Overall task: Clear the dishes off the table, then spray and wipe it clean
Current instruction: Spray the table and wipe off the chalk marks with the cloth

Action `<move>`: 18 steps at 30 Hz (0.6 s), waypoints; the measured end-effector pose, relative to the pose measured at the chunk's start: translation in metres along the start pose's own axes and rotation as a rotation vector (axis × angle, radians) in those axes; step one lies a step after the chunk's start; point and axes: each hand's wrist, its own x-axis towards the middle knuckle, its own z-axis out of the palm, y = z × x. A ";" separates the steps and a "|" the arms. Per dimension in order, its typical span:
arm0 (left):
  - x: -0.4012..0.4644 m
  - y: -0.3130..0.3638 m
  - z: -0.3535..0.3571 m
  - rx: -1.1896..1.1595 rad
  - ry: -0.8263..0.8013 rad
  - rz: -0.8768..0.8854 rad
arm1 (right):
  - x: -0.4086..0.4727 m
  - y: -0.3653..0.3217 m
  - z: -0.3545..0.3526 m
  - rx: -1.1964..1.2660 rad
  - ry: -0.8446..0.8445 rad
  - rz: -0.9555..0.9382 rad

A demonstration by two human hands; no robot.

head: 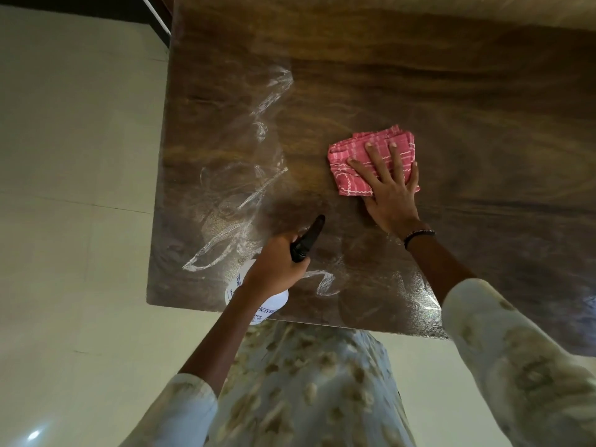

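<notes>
One wet-streaked wooden table point(419, 91), two hands, left point(274, 269) gripping one spray bottle point(258, 301), right point(390, 191) flat on one pink cloth point(361, 166)

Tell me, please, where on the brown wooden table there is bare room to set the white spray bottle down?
The far stretch of the brown wooden table beyond the pink checked cloth is bare, as is the right side past the right hand. The near left corner, where the left hand grips the white spray bottle, shows wet white streaks.
</notes>
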 end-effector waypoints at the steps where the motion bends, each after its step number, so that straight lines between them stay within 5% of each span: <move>1: -0.001 -0.001 0.000 -0.007 0.008 -0.011 | 0.000 -0.001 0.001 0.007 0.006 0.005; 7: -0.004 -0.012 -0.007 -0.020 0.015 -0.047 | 0.011 -0.049 0.007 0.076 0.016 0.082; 13: -0.015 -0.010 -0.021 -0.105 0.095 0.012 | -0.034 -0.091 0.033 -0.065 0.011 -0.242; 18: -0.018 -0.012 -0.023 -0.090 0.108 0.053 | -0.084 -0.030 0.036 -0.203 0.013 -0.384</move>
